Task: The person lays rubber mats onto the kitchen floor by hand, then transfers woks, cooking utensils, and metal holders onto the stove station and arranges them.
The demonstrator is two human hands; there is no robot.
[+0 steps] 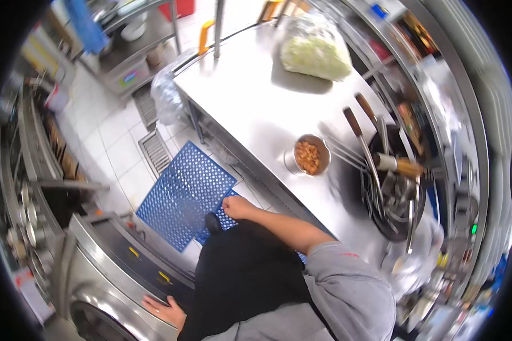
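My left hand lies with its fingers stretched out on the rim of a steel cooking unit, holding nothing. A round, dark-centred basin, perhaps a wok well, is set into that unit close to the fingers. Over the blue perforated floor mat, my right hand is curled into a fist in front of my black apron. Nothing shows in that fist. To the right of my right arm stands a steel worktable. On it is a metal pot with brown chopped pieces inside.
A large clear bag of pale green shredded food sits on the worktable's far part. Several ladles and handled tools fill a dark round pan at the table's right side. Shelves line the right. Floor grates interrupt the white tiles.
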